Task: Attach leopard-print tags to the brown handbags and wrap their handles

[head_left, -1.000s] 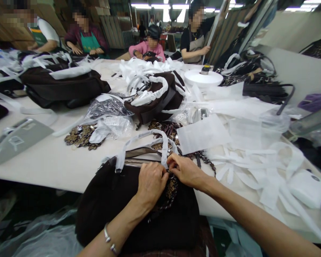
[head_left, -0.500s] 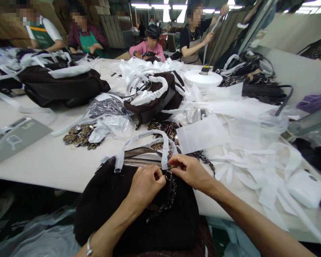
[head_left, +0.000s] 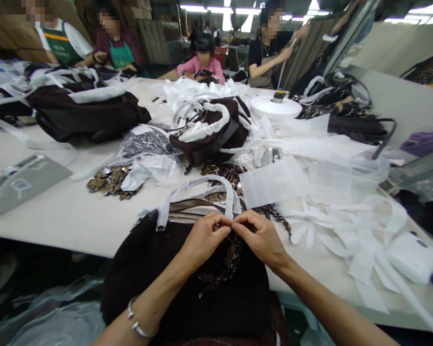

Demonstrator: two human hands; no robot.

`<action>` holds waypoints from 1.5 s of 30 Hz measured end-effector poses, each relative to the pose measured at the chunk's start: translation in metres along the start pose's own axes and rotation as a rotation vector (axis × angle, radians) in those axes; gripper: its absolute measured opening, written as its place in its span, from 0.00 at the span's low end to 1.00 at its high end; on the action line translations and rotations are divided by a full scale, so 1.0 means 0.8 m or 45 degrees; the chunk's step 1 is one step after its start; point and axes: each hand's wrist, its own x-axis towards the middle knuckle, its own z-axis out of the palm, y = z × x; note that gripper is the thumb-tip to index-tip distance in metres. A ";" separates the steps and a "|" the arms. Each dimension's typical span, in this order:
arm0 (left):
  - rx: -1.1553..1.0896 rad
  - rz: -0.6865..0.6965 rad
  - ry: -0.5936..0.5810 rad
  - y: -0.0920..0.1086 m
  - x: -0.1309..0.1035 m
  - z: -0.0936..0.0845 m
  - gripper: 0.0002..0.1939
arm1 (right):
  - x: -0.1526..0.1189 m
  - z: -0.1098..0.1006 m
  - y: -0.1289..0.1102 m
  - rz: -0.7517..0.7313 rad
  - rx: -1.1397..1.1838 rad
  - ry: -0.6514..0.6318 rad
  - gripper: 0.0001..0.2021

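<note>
A dark brown handbag (head_left: 147,274) stands before me at the table edge, its handles (head_left: 187,185) wrapped in white padding. My left hand (head_left: 205,240) is closed in a pinch at the base of the right handle end. Meeting it fingertip to fingertip, my right hand (head_left: 263,240) pinches at the same spot. Whatever is between the fingertips is too small and hidden to make out. Just below them a leopard-print bag charm (head_left: 232,254) with a dark braided strap hangs against the bag's front.
Beyond the bag lie leopard-print charms (head_left: 110,181), a plastic bag (head_left: 147,144) and another brown handbag (head_left: 212,129). White foam sheets (head_left: 276,182) and loose white strips (head_left: 364,240) cover the right side. A grey box (head_left: 27,185) sits at left. Several people work across the table.
My left hand has moved right and up until its fingertips meet those of my right hand. The charm's metal ring, visible before, is now covered by my fingers.
</note>
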 end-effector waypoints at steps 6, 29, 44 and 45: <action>0.034 0.097 0.073 -0.003 0.007 0.014 0.08 | 0.001 -0.005 0.000 0.075 0.049 0.010 0.06; -1.038 -0.140 -0.211 -0.005 -0.013 0.029 0.15 | -0.009 -0.024 -0.010 0.515 0.275 0.070 0.21; -1.040 -0.120 -0.220 -0.008 -0.011 0.031 0.14 | -0.005 0.007 -0.018 0.642 0.848 -0.007 0.15; -1.036 -0.118 -0.220 -0.008 -0.010 0.032 0.14 | -0.005 0.009 -0.019 0.640 0.841 0.010 0.15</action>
